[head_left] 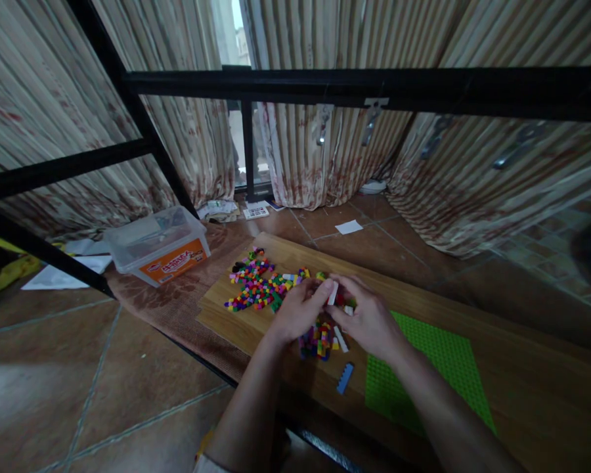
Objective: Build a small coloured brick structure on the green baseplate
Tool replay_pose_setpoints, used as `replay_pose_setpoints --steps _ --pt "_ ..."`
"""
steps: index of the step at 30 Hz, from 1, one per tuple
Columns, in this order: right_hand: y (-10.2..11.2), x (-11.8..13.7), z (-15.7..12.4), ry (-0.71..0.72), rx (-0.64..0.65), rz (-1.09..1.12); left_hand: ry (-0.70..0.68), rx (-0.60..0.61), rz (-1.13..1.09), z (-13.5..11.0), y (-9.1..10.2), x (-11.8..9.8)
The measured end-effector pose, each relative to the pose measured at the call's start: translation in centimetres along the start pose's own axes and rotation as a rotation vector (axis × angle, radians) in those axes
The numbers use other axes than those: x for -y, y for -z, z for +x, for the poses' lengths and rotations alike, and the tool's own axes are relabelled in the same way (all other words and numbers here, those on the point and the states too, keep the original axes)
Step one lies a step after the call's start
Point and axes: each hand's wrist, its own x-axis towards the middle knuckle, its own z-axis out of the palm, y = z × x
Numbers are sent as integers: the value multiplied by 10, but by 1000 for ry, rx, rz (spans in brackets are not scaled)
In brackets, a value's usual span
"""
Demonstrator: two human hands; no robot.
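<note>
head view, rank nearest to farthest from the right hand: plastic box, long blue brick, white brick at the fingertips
1. White brick: between right hand and left hand
2. Long blue brick: toward the body
3. Plastic box: far left

1 white brick [333, 293] | narrow | tilted | between left hand [297, 310] and right hand [372, 318]

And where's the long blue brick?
In the head view, the blue brick lies on the wooden tabletop, just left of the green baseplate and below a long white brick.
</note>
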Motion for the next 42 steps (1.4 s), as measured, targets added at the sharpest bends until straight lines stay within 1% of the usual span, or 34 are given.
replay_pose_setpoints --steps 2,5,8,10,12,14,16,18,21,24,27,30,32,35,38,40,42 --pt "-4 8 1 10 -14 21 63 46 -86 -1 -6 -1" --pt "-10 13 1 5 -23 80 158 51 -206 -1 -10 -2" --pt "-14 5 -1 -12 -73 208 240 24 -302 -1 -12 -3" --pt "-15 -2 -2 -37 -103 302 276 31 -340 -2 -13 -3" --pt "-15 -7 -3 -61 -89 365 299 44 -368 -2 -12 -2" --pt "-14 -10 -5 -80 -57 394 329 34 -428 -1 -9 -1" --pt "-13 -12 -8 -97 -51 403 369 9 -515 0 -5 -1" --pt "-12 -14 -10 -93 -53 387 401 15 -563 0 -3 -2" --pt "-11 -13 -13 -55 -34 295 376 43 -499 0 -2 -3" --pt "-10 -8 -13 -12 -1 134 304 1 -400 0 -5 -1" --pt "-9 -1 -13 68 8 14 263 -25 -335 0 -5 2" --pt "-9 -2 -15 147 15 -35 252 -18 -289 0 -3 3" --pt "-10 -5 -16 168 23 -40 264 12 -269 -1 -3 3" --pt "-13 -10 -16 150 13 -36 291 26 -238 -2 -4 3" --pt "-16 -13 -15 88 -18 -43 257 3 -138 0 -3 4" --pt "-17 -16 -17 58 -32 -44 195 10 8 0 -1 4" --pt "-17 -20 -20 58 -32 -51 123 33 213 0 2 3"
